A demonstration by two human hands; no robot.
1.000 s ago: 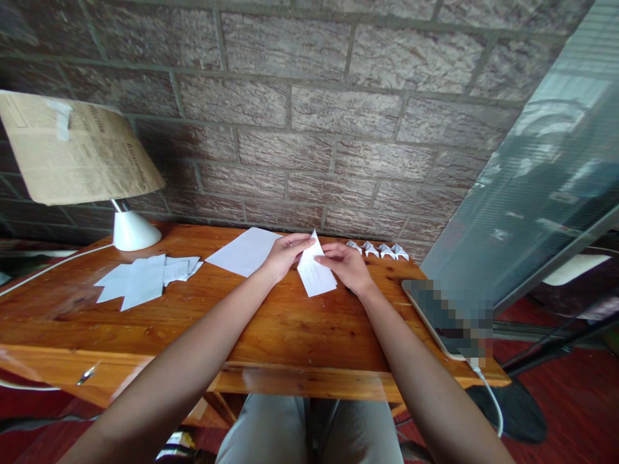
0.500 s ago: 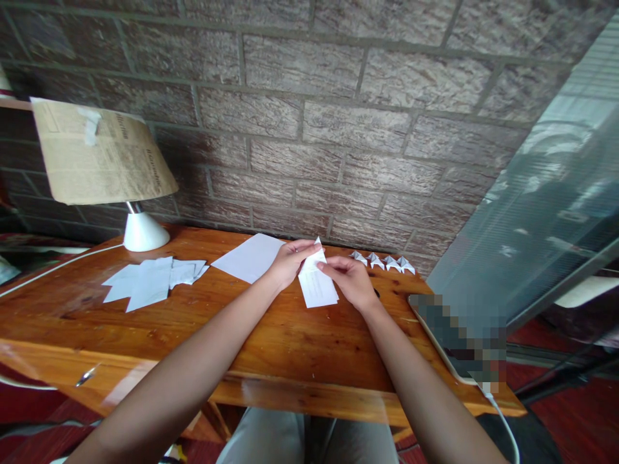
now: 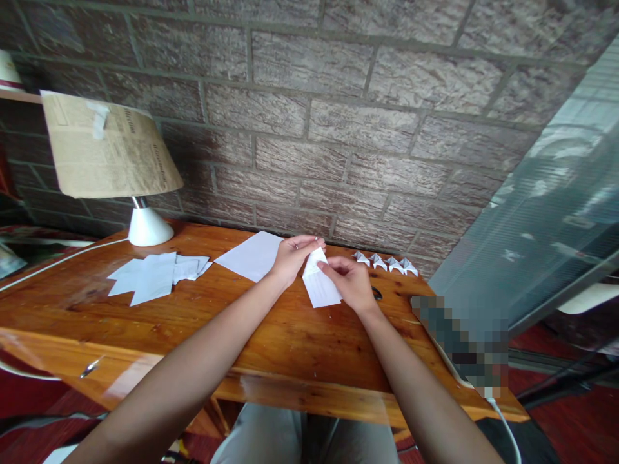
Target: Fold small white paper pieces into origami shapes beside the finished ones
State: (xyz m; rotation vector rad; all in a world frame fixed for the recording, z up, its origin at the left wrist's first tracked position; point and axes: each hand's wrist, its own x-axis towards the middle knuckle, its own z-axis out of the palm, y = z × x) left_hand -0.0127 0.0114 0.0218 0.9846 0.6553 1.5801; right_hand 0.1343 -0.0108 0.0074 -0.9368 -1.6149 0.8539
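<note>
A folded white paper with a pointed top is held up over the wooden table. My left hand pinches its upper tip between thumb and fingers. From the right side, my right hand grips the paper's edge, thumb lying on the front face. Behind my left forearm lies a flat white sheet. Beyond my right hand, several small folded paper stars stand in a row near the wall. Part of a dark round object shows beside my right wrist.
Loose white paper pieces overlap on the left of the table. A lamp with a newspaper-covered shade stands at the back left. A phone or tablet, partly pixelated, lies at the right edge with a white cable. A brick wall rises behind.
My left fingers have shifted up at the paper's tip, now covering the point that stuck out. The paper has tilted slightly. More of the dark round object shows by my right wrist.
</note>
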